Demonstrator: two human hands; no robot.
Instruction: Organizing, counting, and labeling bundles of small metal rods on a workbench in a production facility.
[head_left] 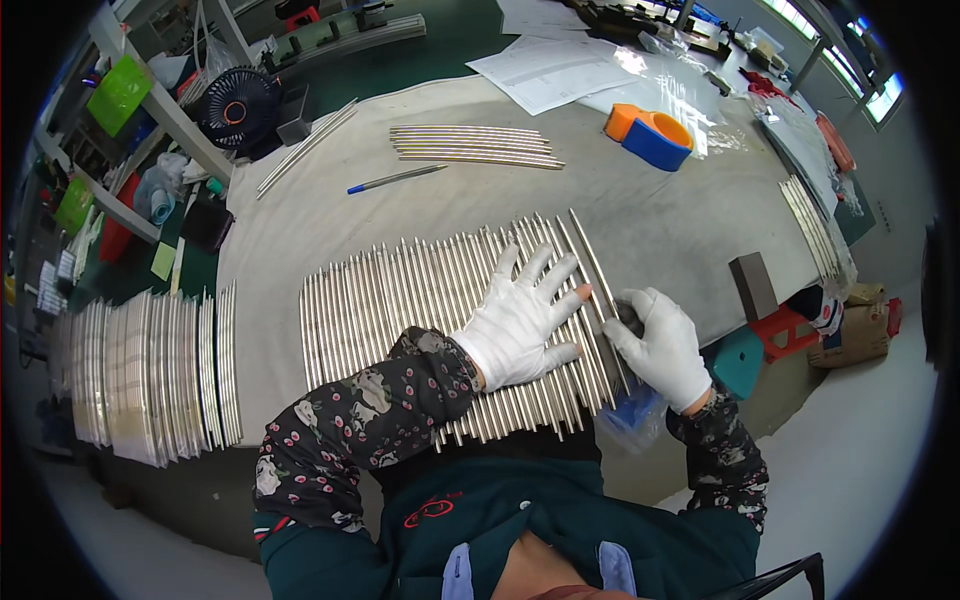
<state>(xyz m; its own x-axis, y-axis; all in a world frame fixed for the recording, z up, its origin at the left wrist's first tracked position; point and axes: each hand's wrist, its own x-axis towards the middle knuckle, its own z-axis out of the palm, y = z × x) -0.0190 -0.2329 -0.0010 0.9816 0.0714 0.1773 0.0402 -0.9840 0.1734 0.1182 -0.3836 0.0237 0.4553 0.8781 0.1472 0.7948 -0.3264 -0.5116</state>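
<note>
A row of thin, shiny metal rods [380, 300] lies side by side in front of me. My left hand [522, 318], in a white glove with some bare fingertips, rests flat across the right part of the row, fingers spread. Just right of the row is my right hand [662, 348], also gloved, with fingers curled round a small dark grey piece [630, 318] whose kind I cannot make out. It sits close beside the outermost rod [594, 262], which stands slightly apart from the others. A crumpled clear-blue plastic bag [636, 418] shows below my right hand.
More rods [475, 145] and a blue pen [395, 180] lie farther back. Bundled rods [150, 375] sit at the left edge, others [810, 228] at the right. An orange-and-blue tape dispenser [650, 138], papers [550, 75], a dark block [752, 287] and a fan [237, 108] surround the work surface.
</note>
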